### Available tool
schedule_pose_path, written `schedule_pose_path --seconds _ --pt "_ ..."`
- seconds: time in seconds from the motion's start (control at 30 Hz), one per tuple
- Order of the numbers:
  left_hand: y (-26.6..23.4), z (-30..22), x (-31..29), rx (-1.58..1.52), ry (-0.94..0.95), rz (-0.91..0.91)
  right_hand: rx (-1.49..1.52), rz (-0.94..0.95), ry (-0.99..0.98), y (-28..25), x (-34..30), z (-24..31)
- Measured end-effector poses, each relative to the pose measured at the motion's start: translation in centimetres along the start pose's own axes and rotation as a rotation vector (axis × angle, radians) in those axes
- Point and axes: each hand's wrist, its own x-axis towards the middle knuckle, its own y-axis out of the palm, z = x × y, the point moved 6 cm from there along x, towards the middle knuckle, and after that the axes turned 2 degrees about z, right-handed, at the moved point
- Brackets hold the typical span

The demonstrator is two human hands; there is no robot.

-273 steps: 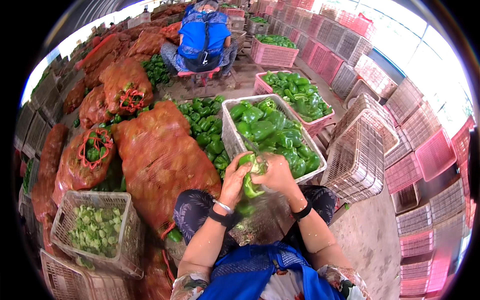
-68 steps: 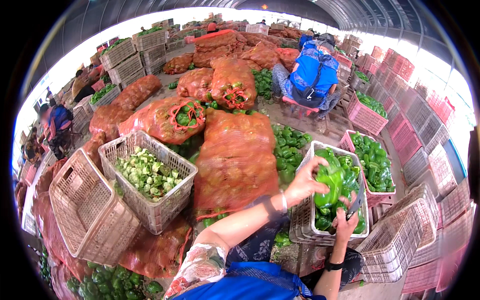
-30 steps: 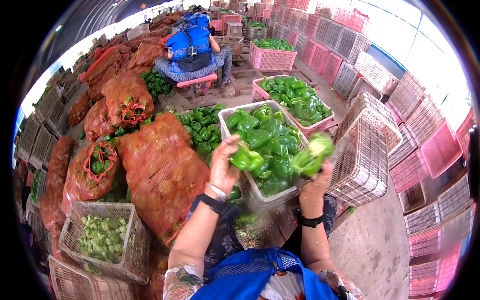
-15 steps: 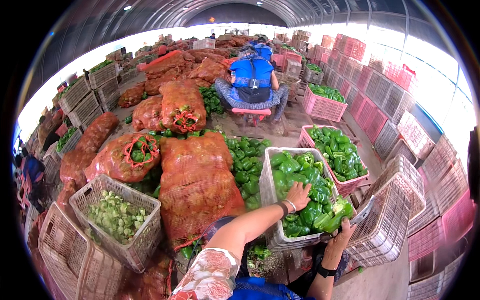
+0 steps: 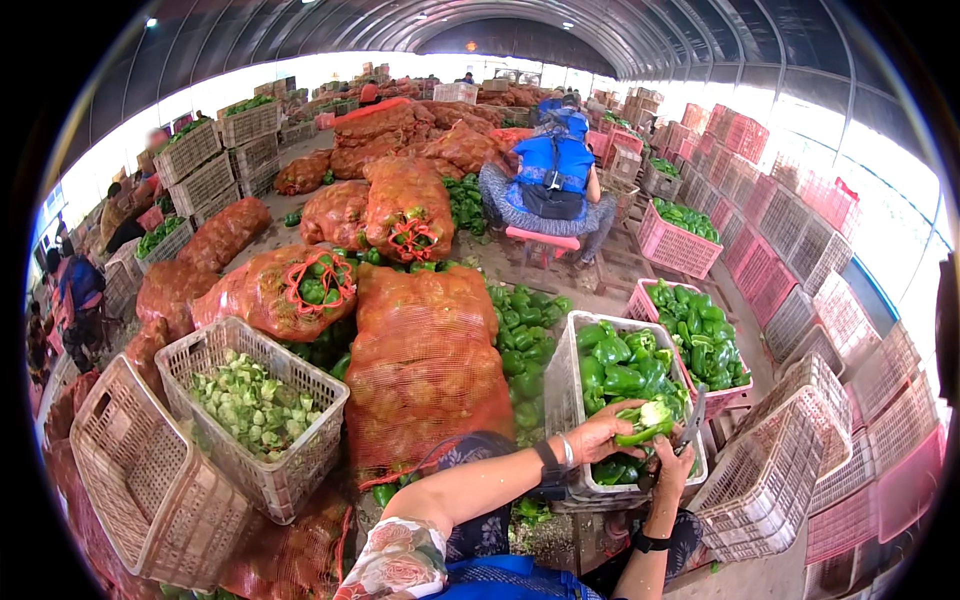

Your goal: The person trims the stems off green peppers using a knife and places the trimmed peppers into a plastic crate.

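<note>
Both hands meet on one green pepper over the full crate

The green pepper (image 5: 645,428) is held up over the near end of the grey crate (image 5: 562,395), its pale end showing between the two hands. The left hand (image 5: 600,434) is closed on its left side. The right hand (image 5: 672,470) is clamped on a knife (image 5: 691,426), its fingers close against the pepper; the blade points up beside it. Which edge is sharp cannot be told.

Handling this well, I judge, calls for a firm left grip low on the pepper's body, with those fingertips well clear of the blade. The right wrist should stay quiet and the knife should turn in small, controlled strokes. Its smooth skin probably slips when wet, so a full grip would serve better than a pinch. Keeping the blade angled away from the left wrist seems wise too.

Half a second ago the left hand was spread over the loose peppers in the crate, apart from the right, which had pepper and knife alone. Now the left has joined it. The view has turned a little, so the red net sack (image 5: 425,365) and the seated co-worker (image 5: 553,170) sit farther right.
</note>
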Motion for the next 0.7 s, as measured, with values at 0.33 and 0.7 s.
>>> schedule_pose_path --seconds 0.33,0.7 --pt "-1.0 -1.3 -1.7 1.522 0.328 -0.283 -1.203 0.085 -0.176 4.7 -1.0 1.5" --pt "-3.8 -3.0 -2.7 1.258 0.2 -0.275 -0.213 0.156 0.19 3.3 -1.0 -2.5"
